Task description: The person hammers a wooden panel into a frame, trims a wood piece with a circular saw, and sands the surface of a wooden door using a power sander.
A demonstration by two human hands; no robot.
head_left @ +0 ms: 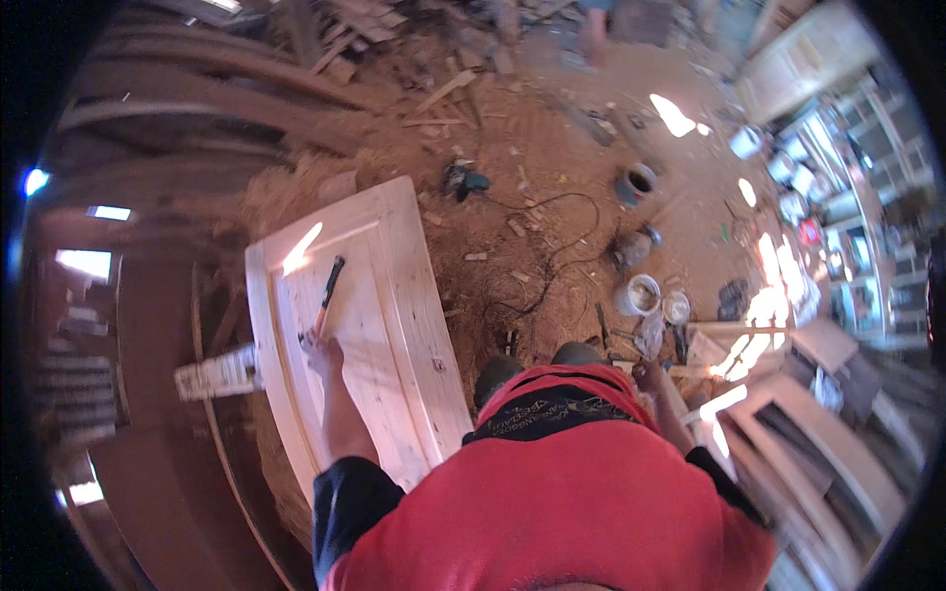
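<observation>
My left hand is over a pale wooden panel door, its fingers closed around the lower end of a hammer. The hammer has a black grip pointing away from me and an orange part of the shaft nearer my fingers; its head end is mostly hidden by the hand. To the right of my knees, my right hand hangs low beside bits of wood and a clear plastic bag. Its fingers are too small and blurred to make out.
A dark green power tool with a cord lies beyond the door. White buckets and a dark-mouthed pot stand on the dusty floor. Wooden frames lean at the right; long planks are stacked at the far left.
</observation>
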